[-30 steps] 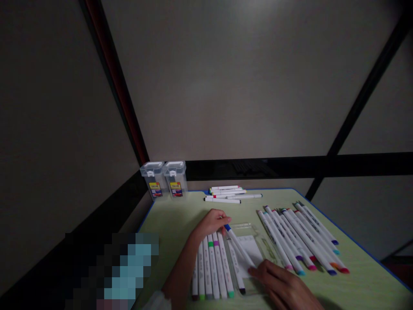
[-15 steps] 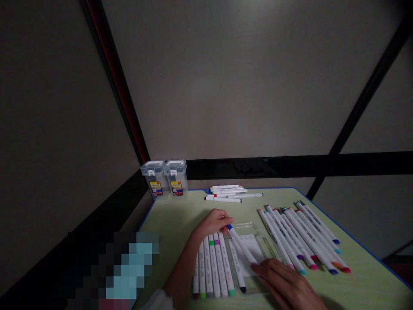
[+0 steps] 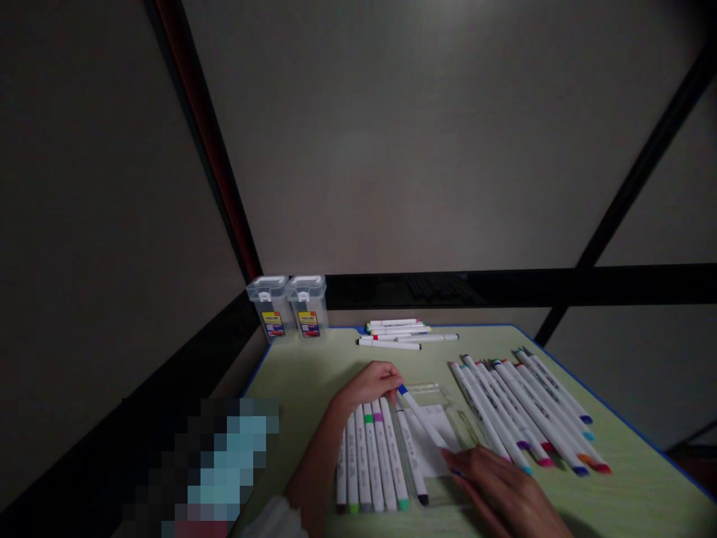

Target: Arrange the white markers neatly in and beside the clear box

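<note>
My left hand [image 3: 367,385] rests curled at the far ends of a row of several white markers [image 3: 370,463] laid side by side, fingertips touching the blue-capped end of a marker [image 3: 421,420]. That marker lies slanted across a clear flat plastic case [image 3: 442,441]. My right hand [image 3: 496,489] holds the marker's near end, fingers closed on it over the case. Both hands sit near the front of the pale green table [image 3: 314,373].
A second row of several markers with coloured caps [image 3: 523,411] lies to the right. A small pile of markers [image 3: 397,334] sits at the table's far edge. Two clear lidded boxes with labels [image 3: 288,306] stand at the far left corner. A blurred patch covers the lower left.
The blue-capped marker has shifted slightly up and right with both hands. The view has drifted a little; nothing else moved.
</note>
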Demonstrator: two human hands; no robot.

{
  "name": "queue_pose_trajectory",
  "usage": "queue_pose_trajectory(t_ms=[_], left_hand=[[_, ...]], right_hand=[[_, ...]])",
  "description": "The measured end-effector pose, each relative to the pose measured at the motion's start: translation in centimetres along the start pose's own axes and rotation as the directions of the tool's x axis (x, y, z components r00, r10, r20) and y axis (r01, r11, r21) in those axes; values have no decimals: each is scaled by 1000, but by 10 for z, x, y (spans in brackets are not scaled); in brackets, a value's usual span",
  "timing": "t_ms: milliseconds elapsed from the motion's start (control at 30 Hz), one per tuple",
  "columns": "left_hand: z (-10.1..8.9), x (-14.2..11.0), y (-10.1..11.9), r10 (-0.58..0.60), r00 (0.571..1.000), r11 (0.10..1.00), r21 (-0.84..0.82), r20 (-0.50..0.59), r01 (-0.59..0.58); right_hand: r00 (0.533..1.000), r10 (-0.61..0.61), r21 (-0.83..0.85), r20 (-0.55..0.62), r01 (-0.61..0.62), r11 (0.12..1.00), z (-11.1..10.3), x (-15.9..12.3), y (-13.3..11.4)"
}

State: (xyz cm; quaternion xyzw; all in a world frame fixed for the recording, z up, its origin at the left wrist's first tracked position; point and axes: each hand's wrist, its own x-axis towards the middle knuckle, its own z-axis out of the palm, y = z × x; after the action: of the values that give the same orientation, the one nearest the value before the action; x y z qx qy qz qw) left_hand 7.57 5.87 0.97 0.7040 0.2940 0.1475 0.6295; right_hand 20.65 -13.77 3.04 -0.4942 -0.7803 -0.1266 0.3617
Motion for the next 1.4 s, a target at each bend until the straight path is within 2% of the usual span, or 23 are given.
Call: queue_pose_trajectory(t_ms=[367, 533, 733, 967, 1133, 1400], left_hand=[[-4, 3, -8, 4, 1000, 1000, 17, 11, -4], [-4, 2, -7, 24, 1000, 998, 63, 14, -24], [-3, 1, -4, 5, 999, 986, 167, -35, 1], [-3, 0, -3, -13, 999, 967, 254, -50, 25], [0, -1, 1, -14, 998, 967, 253, -59, 29], [0, 2, -3, 2, 997, 988, 153, -75, 9]], right_hand=[[996, -28, 7, 85, 28, 1000, 4, -5, 5], [984, -33, 26, 177, 29, 999, 4, -8, 7], [991, -42, 30, 125, 38, 999, 0, -2, 1], [987, -42, 9, 152, 41, 999, 3, -4, 1], [984, -42, 11, 173, 41, 999, 6, -8, 4], [989, -34, 62, 143, 26, 998, 5, -7, 3]])
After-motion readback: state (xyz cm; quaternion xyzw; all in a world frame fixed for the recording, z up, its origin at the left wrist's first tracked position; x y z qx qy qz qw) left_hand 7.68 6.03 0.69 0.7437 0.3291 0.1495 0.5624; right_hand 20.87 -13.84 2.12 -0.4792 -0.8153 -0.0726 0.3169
